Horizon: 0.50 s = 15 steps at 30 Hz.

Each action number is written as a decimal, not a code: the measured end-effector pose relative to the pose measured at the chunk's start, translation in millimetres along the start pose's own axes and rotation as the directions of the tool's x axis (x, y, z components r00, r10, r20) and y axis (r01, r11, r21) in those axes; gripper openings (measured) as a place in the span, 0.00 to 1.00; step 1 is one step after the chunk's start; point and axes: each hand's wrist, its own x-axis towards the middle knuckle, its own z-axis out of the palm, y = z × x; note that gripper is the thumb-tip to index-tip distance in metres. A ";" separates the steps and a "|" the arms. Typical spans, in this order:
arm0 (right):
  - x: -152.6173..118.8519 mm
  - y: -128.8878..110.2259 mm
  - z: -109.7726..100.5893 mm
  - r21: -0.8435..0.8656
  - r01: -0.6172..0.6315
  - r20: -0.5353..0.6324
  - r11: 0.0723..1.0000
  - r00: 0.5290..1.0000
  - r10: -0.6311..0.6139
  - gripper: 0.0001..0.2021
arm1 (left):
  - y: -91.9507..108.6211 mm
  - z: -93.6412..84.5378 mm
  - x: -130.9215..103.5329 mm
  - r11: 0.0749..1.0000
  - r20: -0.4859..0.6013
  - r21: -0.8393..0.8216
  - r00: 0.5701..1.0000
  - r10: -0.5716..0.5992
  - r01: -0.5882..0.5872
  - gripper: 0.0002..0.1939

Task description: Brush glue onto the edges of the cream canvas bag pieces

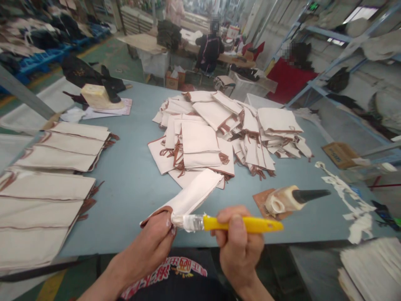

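Note:
My left hand (156,238) grips the near end of a folded white fabric piece (191,194) with brown trim, just above the table's front edge. In my right hand (239,246) is a brush (244,223) with a yellow handle, held sideways. White paste coats its bristles and metal band, and the bristle tip is at the fabric's near end beside my left fingers. Whether the tip touches the fabric I cannot tell. To the right, a cream bottle (283,200) with a black nozzle lies on a brown square.
A heap of white fabric pieces (200,136) covers the blue table's (128,188) middle. Stacked pieces (40,205) lie left, white scraps (360,228) right. A cream block (98,96) stands back left. A person (208,52) is beyond the table; another person in red (290,79) is farther right.

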 end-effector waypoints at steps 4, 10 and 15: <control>27.0 -1.7 -0.1 -0.003 -0.143 -0.124 0.990 0.982 0.141 0.21 | 0.2 0.2 0.1 0.996 -0.037 0.085 0.999 0.029 -0.026 0.13; 15.0 -13.4 -6.5 -0.261 0.052 -0.145 0.964 0.985 -0.092 0.13 | -4.1 4.7 0.2 0.998 -0.058 0.054 0.998 -0.008 0.012 0.12; -1.8 -27.8 6.7 -0.342 0.414 0.175 0.843 0.910 -0.376 0.07 | -4.4 6.1 5.3 0.998 -0.021 -0.060 0.999 -0.029 0.027 0.13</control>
